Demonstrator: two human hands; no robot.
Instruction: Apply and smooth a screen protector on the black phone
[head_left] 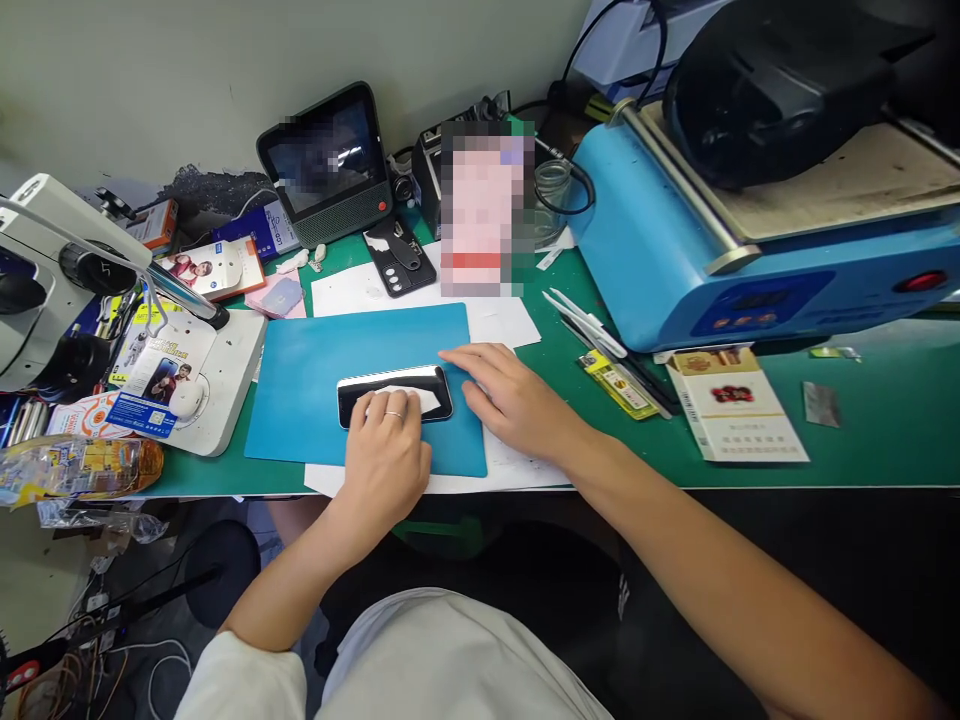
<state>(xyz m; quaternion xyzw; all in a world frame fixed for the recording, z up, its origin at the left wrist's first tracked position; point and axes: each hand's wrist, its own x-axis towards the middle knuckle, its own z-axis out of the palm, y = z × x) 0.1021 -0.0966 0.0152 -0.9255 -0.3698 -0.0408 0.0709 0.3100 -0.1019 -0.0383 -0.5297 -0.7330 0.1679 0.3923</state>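
Observation:
A phone (409, 377) with a black, glossy face lies flat on the blue mat (300, 345). My left hand (386, 455), a ring on one finger, presses a white wipe (422, 400) down on the phone's face with bent fingers. Part of the wipe is hidden beneath those fingers. To the right of the phone, my right hand (510, 395) rests at the mat's edge. Its fingers are stretched out and nothing is in them; the fingertips are close to the phone's right end.
A black phone back cover (400, 258) lies behind the mat. A microscope stand (232, 390) is on the left, a blue heating machine (637, 260) on the right. Tweezers (585, 322), a yellow packet (619, 385) and a cigarette box (735, 410) lie right of my right hand.

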